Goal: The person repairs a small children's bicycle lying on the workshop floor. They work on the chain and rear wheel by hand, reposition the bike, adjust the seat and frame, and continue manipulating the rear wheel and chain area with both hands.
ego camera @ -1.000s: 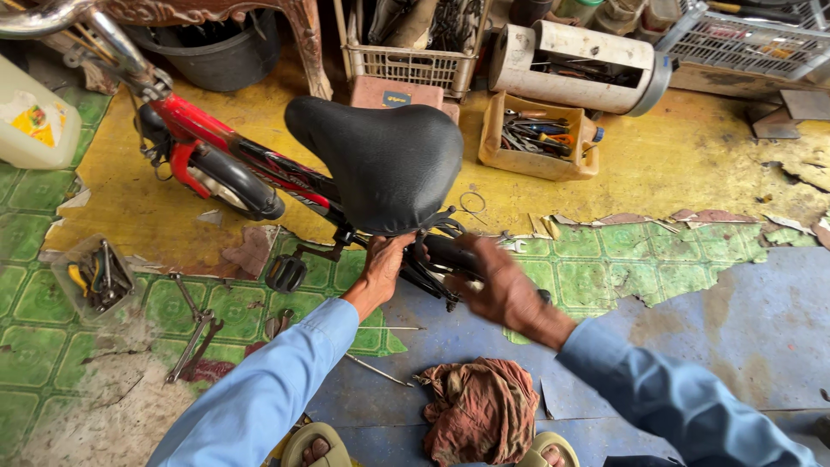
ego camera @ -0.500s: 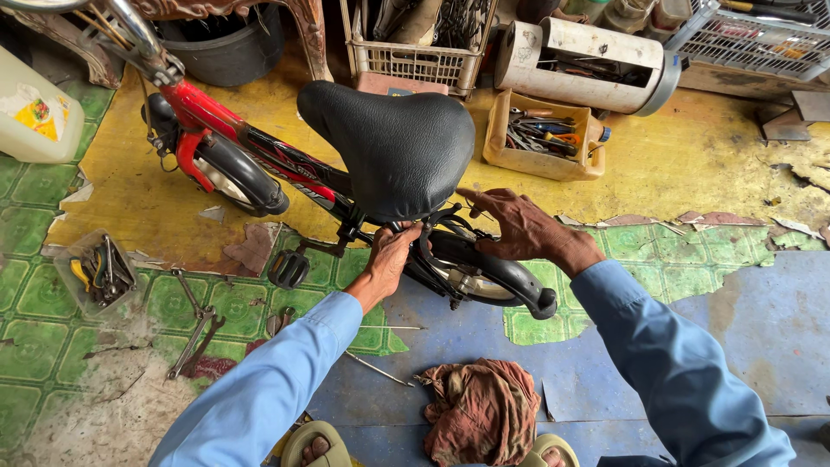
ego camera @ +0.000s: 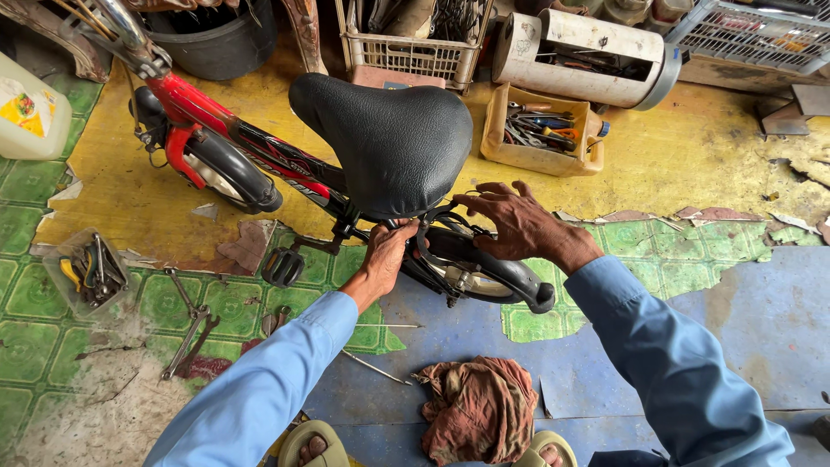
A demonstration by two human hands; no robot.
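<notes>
A small red-framed bicycle (ego camera: 259, 156) with a broad black padded saddle (ego camera: 385, 138) stands on the worn patterned floor (ego camera: 692, 259). The left hand (ego camera: 385, 255) curls its fingers around something under the saddle; the right hand (ego camera: 514, 225), fingers spread, rests on the black rear mudguard (ego camera: 501, 272).

Textured saddle, glossy paint, worn floor

Saddle (ego camera: 385, 138): matt, pebbled black vinyl. Bicycle frame (ego camera: 226, 134): glossy red painted metal. Rag (ego camera: 478, 408): crumpled brown cloth. Floor covering (ego camera: 692, 164): cracked, peeling.

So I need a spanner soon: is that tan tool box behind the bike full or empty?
Full: the tan open-topped tool box on the yellow floor holds a pile of hand tools that reaches its rim.
</notes>
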